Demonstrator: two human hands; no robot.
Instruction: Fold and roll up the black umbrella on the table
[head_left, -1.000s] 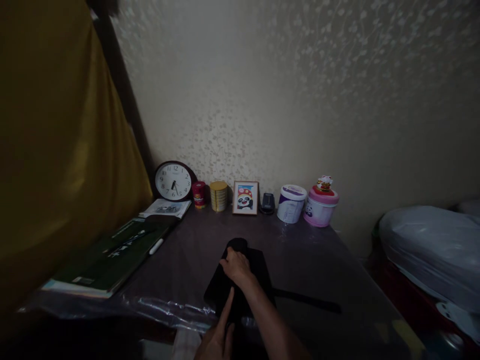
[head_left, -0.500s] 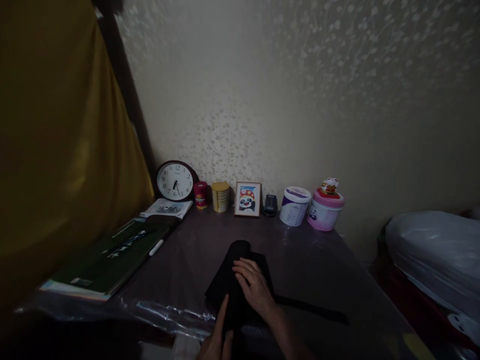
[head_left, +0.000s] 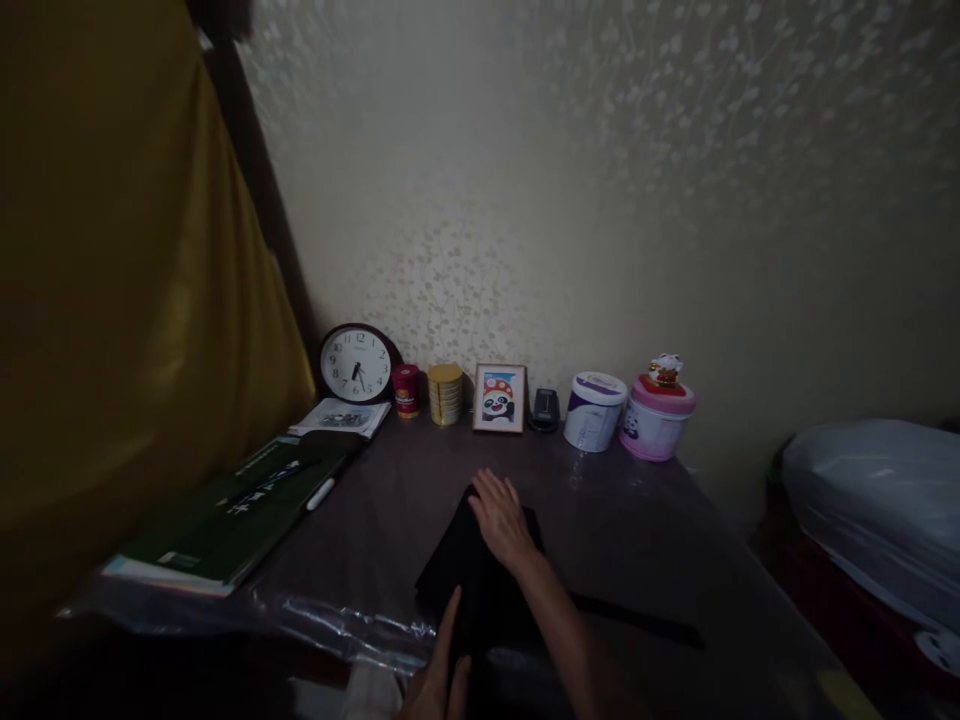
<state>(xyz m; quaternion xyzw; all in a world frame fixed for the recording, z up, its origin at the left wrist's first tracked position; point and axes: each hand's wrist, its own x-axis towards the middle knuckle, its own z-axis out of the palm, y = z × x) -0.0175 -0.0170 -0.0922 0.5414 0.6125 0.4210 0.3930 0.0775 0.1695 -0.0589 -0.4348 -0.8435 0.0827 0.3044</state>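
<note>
A black folded cloth item [head_left: 450, 565] lies near the table's front edge, too dark for me to tell its exact kind. From its right side a long black strap [head_left: 637, 617] runs across the tabletop. My right hand [head_left: 501, 515] rests flat on the far end of the cloth, fingers stretched out. At the near end, my left hand [head_left: 439, 670] touches it with the index finger extended and the thumb apart; its other fingers are partly out of frame.
A clear plastic sheet covers the table [head_left: 405, 500]. Green books [head_left: 217, 520] and a white marker [head_left: 320, 494] lie on the left. Along the wall stand a clock [head_left: 356, 365], red tin [head_left: 406, 390], yellow container [head_left: 445, 395], panda picture [head_left: 499, 398], dark device [head_left: 544, 410] and two tubs [head_left: 595, 412].
My right hand has slid away from me to the far edge of the black cloth, its forearm reaching further in. My left hand stays near the same spot. The view has shifted slightly.
</note>
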